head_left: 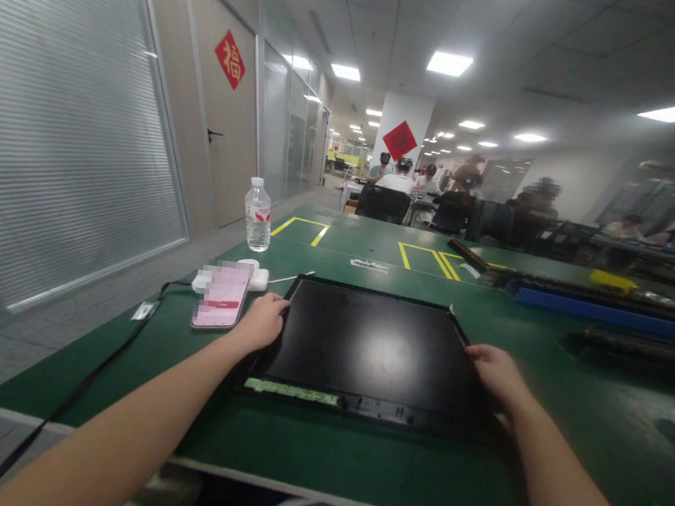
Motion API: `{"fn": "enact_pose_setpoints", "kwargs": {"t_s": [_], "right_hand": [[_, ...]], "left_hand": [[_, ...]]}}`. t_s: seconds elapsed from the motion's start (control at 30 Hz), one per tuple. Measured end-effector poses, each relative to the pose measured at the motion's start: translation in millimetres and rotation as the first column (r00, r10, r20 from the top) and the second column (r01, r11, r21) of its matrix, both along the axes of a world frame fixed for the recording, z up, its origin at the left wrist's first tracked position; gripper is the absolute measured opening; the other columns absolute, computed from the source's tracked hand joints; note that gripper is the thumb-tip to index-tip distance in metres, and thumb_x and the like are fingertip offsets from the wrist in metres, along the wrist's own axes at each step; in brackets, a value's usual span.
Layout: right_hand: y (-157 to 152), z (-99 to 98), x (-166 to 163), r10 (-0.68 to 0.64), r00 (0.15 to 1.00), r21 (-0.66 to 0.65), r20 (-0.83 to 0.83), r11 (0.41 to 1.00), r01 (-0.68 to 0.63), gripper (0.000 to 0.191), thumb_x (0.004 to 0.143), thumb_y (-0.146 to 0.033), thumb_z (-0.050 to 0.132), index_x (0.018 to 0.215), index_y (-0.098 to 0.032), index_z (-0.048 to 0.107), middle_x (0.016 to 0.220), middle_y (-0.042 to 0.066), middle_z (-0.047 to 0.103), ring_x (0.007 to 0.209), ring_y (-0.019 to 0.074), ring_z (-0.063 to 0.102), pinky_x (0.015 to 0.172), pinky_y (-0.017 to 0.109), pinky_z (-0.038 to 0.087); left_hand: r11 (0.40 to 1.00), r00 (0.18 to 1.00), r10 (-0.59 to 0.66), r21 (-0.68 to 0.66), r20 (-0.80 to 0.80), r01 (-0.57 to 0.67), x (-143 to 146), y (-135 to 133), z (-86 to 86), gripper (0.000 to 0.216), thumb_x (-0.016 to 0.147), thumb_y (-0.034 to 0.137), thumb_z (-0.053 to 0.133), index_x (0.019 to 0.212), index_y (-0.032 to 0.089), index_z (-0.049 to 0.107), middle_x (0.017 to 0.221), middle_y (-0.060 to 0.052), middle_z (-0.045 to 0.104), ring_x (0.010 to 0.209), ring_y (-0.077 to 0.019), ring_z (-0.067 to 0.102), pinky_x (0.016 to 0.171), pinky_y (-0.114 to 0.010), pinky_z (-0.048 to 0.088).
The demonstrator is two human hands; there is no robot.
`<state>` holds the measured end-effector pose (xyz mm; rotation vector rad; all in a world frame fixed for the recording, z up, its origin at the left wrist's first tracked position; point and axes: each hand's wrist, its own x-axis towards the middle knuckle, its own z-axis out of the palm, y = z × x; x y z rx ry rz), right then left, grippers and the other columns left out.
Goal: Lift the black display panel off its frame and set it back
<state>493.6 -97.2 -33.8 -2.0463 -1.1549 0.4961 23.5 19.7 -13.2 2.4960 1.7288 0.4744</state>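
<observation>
A flat black display panel (364,338) with a dark frame lies low over the green table in front of me. A green strip (292,392) runs along the left part of its near edge. My left hand (264,322) grips the panel's left edge, its fingers curled and partly hidden. On the opposite edge, my right hand (498,378) has its thumb on top and the other fingers out of sight beneath the frame. Whether the panel touches the table, I cannot tell.
A phone (225,297) sits left of the panel beside white chargers (257,276) and a black cable (110,348). Behind them stands a water bottle (258,214). Long blue and black parts (589,304) lie at the right of the green table (349,460). Several people sit farther back.
</observation>
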Motion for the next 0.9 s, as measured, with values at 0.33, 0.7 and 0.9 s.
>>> {"fn": "enact_pose_setpoints", "kwargs": {"t_s": [0.33, 0.7, 0.9], "right_hand": [[-14.3, 40.5, -20.3, -0.005, 0.857, 0.18, -0.516, 0.977, 0.114, 0.023, 0.07, -0.027, 0.067, 0.091, -0.02, 0.073, 0.085, 0.007, 0.071, 0.069, 0.0184, 0.061, 0.058, 0.028, 0.046], [-63.7, 104.1, -107.1, 0.776, 0.053, 0.69, -0.628, 0.587, -0.423, 0.024, 0.071, -0.043, 0.067, 0.084, -0.024, 0.07, 0.085, 0.004, 0.055, 0.069, 0.0139, 0.047, 0.062, 0.028, 0.041], [-134.8, 129.7, -165.7, 0.898, -0.031, 0.636, -0.439, 0.287, -0.717, 0.034, 0.064, -0.055, 0.07, 0.091, -0.034, 0.071, 0.085, 0.005, 0.054, 0.072, 0.019, 0.051, 0.061, 0.034, 0.043]], "left_hand": [[0.999, 0.999, -0.004, -0.035, 0.039, 0.005, -3.5, 0.5, 2.4, 0.05, 0.083, 0.005, 0.038, 0.124, 0.008, 0.068, 0.131, -0.016, 0.06, 0.121, -0.0269, 0.056, 0.108, -0.034, 0.04], [0.999, 0.999, -0.034, 0.026, 0.042, 0.033, -8.0, 7.6, -9.8, 0.049, 0.084, 0.007, 0.037, 0.122, 0.006, 0.068, 0.129, -0.018, 0.061, 0.119, -0.0277, 0.057, 0.108, -0.036, 0.041], [0.999, 0.998, -0.042, 0.02, 0.047, 0.041, -8.9, 8.3, -10.1, 0.049, 0.084, 0.008, 0.038, 0.123, 0.007, 0.068, 0.129, -0.017, 0.062, 0.119, -0.0263, 0.058, 0.108, -0.034, 0.04]]}}
